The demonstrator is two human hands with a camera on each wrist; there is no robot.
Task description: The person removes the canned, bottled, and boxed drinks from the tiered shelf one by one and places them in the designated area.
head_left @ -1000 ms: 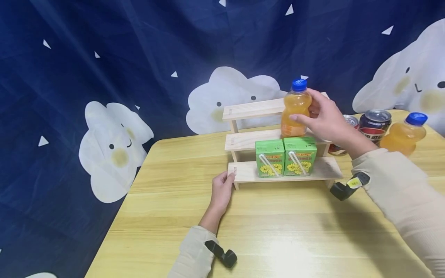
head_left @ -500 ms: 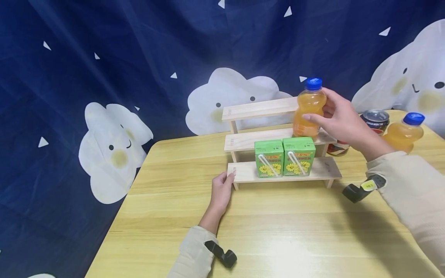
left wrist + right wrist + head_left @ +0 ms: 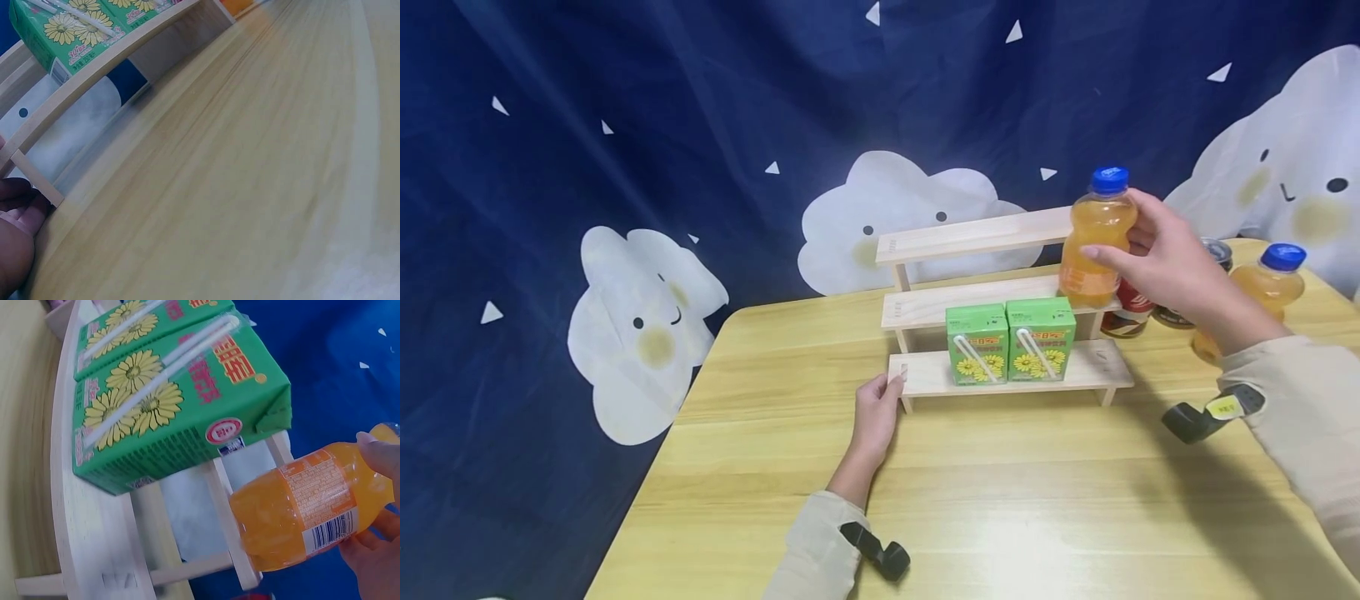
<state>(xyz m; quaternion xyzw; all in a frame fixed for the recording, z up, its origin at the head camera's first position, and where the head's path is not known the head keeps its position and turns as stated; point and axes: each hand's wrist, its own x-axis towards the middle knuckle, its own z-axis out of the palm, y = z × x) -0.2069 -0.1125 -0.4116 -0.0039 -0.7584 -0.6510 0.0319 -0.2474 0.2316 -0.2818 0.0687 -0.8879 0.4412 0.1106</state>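
Steadying three-tier wooden rack (image 3: pixel 973 235): left hand (image 3: pixel 876 414) holds bottom tier (image 3: pixel 925 373) at left end. Right hand (image 3: pixel 1176 257) grips orange-drink bottle (image 3: pixel 1093 262) near right end of middle tier (image 3: pixel 958 302); contact unclear. Advisable: base fully over tier, gentle release, flower-printed green cartons (image 3: pixel 1024 350) unnudged.

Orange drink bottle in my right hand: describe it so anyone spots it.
On the yellowish wooden table stands a pale three-tier wooden rack. At its middle tier's right end, your right hand grips a waisted, blue-capped plastic bottle of orange drink. Unlike the matching bottle farther right, it is held.
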